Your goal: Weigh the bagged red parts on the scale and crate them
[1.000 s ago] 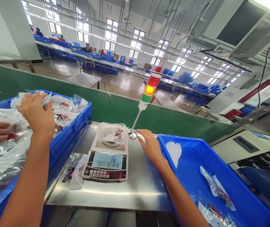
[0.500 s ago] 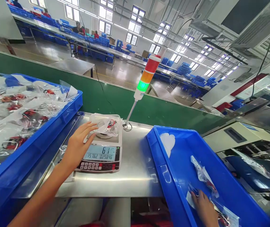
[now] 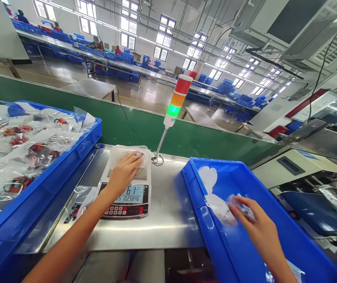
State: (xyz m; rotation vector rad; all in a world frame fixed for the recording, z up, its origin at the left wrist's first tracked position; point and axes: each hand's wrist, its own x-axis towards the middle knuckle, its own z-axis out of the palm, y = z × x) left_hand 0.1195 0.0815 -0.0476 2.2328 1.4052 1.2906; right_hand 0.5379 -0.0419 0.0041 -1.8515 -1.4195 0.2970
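While left hand (image 3: 125, 173) lies palm-down on bag (image 3: 144, 156) on scale (image 3: 133, 196), grip unclear, right hand (image 3: 256, 226), arm outstretched over bin (image 3: 224, 162), grip closed on second bag (image 3: 224, 206)

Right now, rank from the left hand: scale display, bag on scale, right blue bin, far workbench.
1. Bag on scale, under left hand.
2. Scale display, by the wrist.
3. Right blue bin, rightward.
4. Far workbench, across hall.
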